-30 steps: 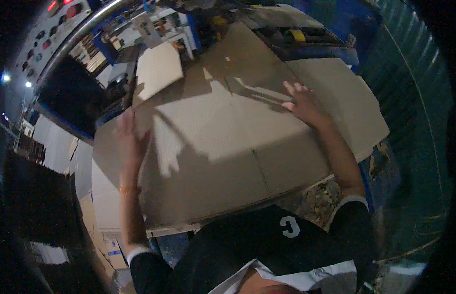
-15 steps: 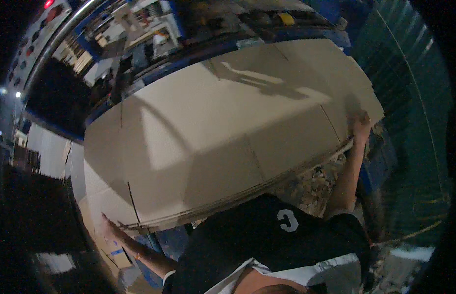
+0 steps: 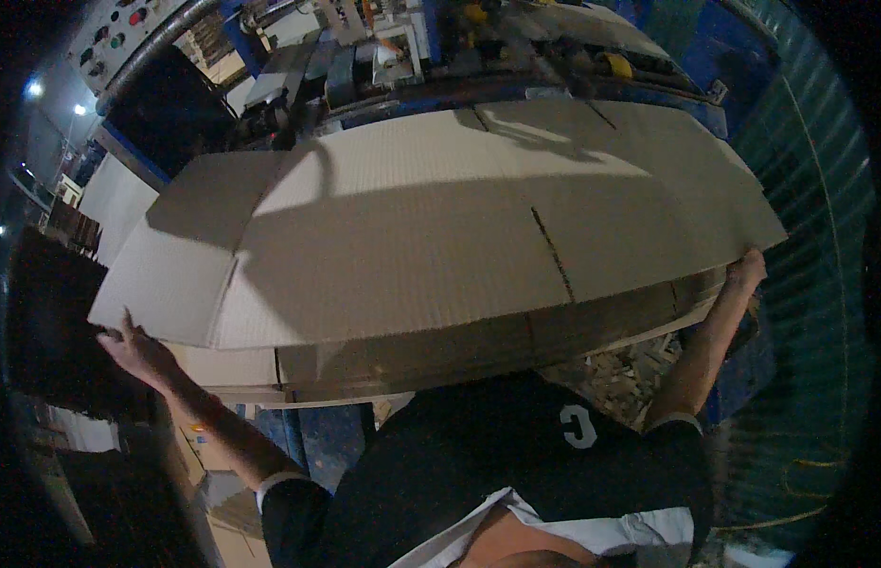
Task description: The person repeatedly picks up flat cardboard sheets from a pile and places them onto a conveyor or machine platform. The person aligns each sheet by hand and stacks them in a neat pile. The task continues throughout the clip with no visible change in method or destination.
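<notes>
A large cardboard sheet (image 3: 393,246), tan with slots and crease lines, spans the view between my hands. At its near left corner my left hand (image 3: 137,352) grips the edge, with a finger showing on top. My right hand (image 3: 746,269) is closed on the near right corner, its fingers partly hidden beneath. The sheet's left panel bends along a crease. Under it lies a stack of similar cardboard sheets (image 3: 402,371), whose near edges show below the lifted one.
Beyond the sheet stands a blue machine (image 3: 402,99) with rollers and a yellow part (image 3: 617,66). A control panel (image 3: 118,43) with buttons is at the far left. Green corrugated sheeting (image 3: 819,265) lines the right side. Cardboard scraps (image 3: 620,374) lie below the stack.
The top sheet has come up off the stack and shifted, its left end reaching farther left. My left hand moved left and up with it; my right hand moved slightly right and nearer.
</notes>
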`<control>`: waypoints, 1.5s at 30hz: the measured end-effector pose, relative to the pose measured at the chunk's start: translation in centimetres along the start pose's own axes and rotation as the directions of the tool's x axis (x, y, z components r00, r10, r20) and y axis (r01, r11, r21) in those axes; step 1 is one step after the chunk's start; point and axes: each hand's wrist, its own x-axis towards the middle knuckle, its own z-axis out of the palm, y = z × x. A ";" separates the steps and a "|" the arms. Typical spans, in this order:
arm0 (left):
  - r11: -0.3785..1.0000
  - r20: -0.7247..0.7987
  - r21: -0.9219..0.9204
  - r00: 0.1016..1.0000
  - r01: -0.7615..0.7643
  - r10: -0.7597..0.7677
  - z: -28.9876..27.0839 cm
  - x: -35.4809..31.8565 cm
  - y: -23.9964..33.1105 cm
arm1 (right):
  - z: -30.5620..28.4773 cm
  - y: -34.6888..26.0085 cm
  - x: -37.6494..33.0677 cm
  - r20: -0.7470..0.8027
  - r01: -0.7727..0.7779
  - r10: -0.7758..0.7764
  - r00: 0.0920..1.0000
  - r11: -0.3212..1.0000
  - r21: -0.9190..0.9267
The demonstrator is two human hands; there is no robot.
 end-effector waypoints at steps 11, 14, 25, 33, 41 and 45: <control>0.961 0.577 0.072 0.797 -0.267 0.178 -2.7 -15.8 -1.6 | 4.6 -12.8 -22.1 0.640 0.586 -0.288 0.712 0.746 -0.317; 0.991 0.816 -0.129 0.564 -0.032 0.124 0.7 -19.5 2.7 | 6.2 -11.1 -25.6 0.948 0.843 -0.255 0.191 0.538 -0.025; 0.688 0.974 -0.142 0.024 -0.711 0.226 6.6 -19.1 6.7 | 11.8 -10.4 -22.5 0.989 0.820 -0.002 -0.150 0.558 0.125; 0.941 0.957 -0.284 -0.009 0.183 0.290 7.6 -14.2 4.0 | 13.8 -8.6 -15.7 0.775 0.382 0.453 0.440 0.687 -0.619; 0.918 0.740 0.395 0.581 0.030 -0.338 19.9 -6.4 -7.5 | 18.2 4.6 -1.7 0.664 0.496 0.578 0.475 0.447 -0.744; 0.840 0.706 0.542 0.559 -0.031 -0.434 20.6 -7.4 -6.1 | 19.2 6.0 -2.2 0.547 0.319 0.455 0.703 0.486 -0.814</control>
